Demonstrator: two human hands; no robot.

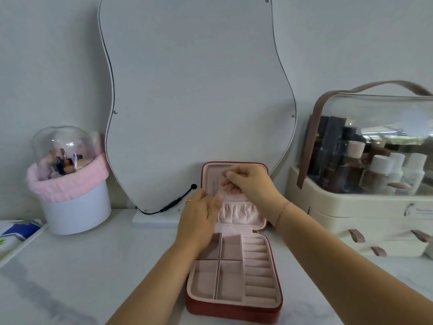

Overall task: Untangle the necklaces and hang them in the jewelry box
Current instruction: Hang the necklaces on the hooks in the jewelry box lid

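A red jewelry box (234,308) lies open in front of me, its pink-lined lid (212,171) standing upright against the mirror. A thin silver necklace chain (216,184) hangs down the left side of the lid's lining. My right hand (250,184) is up at the lid, fingers curled and pinching near the top of the lining. My left hand (199,219) is lower, at the lid's left edge, fingertips pinched together just below the chain's end, above the gathered pocket (239,213). The tray's compartments (230,280) hold nothing.
A wavy mirror (194,90) stands behind the box, a black cable (174,204) at its base. A white brush holder with pink trim (72,195) stands left. A cream cosmetic case with a clear lid (375,207) stands right. A tray edge (14,238) shows far left.
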